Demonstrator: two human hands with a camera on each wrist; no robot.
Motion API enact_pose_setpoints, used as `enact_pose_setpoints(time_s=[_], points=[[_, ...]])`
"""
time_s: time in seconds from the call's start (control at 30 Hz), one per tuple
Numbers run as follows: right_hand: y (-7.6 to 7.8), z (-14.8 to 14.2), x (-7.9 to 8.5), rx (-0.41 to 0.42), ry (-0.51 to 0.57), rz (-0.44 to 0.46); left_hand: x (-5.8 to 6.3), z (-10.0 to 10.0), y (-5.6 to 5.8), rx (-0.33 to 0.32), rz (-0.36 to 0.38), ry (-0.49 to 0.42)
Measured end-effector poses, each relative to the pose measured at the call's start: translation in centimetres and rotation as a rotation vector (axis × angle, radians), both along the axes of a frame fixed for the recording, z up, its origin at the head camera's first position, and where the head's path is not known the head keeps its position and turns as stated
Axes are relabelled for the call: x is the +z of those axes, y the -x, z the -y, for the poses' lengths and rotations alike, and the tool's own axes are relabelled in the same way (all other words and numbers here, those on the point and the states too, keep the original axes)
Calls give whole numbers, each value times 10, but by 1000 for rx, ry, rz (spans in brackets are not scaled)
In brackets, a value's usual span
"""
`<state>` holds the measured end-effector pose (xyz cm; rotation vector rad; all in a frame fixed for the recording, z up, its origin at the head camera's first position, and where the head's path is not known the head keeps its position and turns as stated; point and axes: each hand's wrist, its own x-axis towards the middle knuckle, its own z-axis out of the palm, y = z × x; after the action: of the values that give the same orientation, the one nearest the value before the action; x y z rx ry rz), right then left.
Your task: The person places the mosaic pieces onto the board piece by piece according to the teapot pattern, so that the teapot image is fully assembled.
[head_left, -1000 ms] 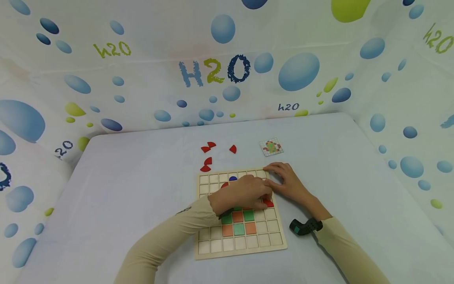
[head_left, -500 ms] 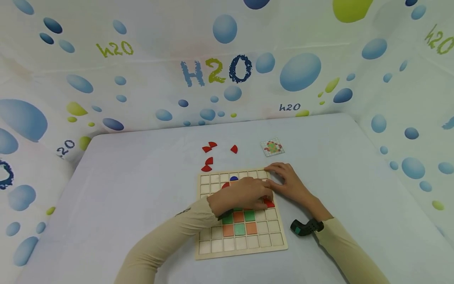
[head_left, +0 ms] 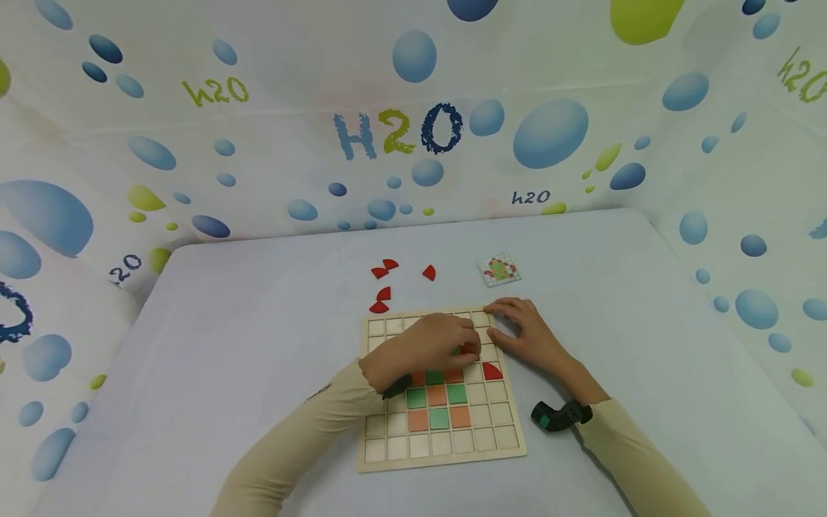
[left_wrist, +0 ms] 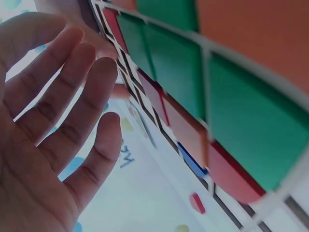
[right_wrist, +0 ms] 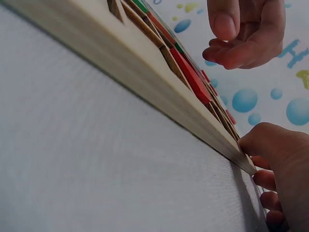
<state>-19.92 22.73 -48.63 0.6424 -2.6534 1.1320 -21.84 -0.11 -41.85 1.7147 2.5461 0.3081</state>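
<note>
A pale wooden grid board [head_left: 441,459] lies on the table, with green and orange square tiles in its middle cells. Over the board hovers my left hand [head_left: 429,345], its fingers loosely bent; in the left wrist view the hand [left_wrist: 53,121] shows nothing between its fingers. Just right of those fingers, a red quarter-circle tile [head_left: 492,371] sits in a right-hand cell. My right hand [head_left: 533,334] holds the board's far right corner, thumb and fingers at its edge. A blue piece [left_wrist: 192,160] shows at the far side of the tiles in the left wrist view.
Several loose red quarter-circle pieces [head_left: 379,306] lie beyond the board's far edge, one of them [head_left: 429,272] apart from the others. A small pattern card [head_left: 499,269] lies at the back right. A white curtain [head_left: 284,129] with blue and green drops stands behind the table.
My left hand has drawn back to the left from the red tile near the right edge, which now shows fully in its cell. The right hand stays at the board's corner.
</note>
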Motion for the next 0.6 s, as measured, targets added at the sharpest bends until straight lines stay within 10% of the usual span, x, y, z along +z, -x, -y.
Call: enact_pose_setpoints(time_s=[0.6], points=[[-1, 1, 2, -3, 19, 6, -3, 39, 26, 176, 27, -75]])
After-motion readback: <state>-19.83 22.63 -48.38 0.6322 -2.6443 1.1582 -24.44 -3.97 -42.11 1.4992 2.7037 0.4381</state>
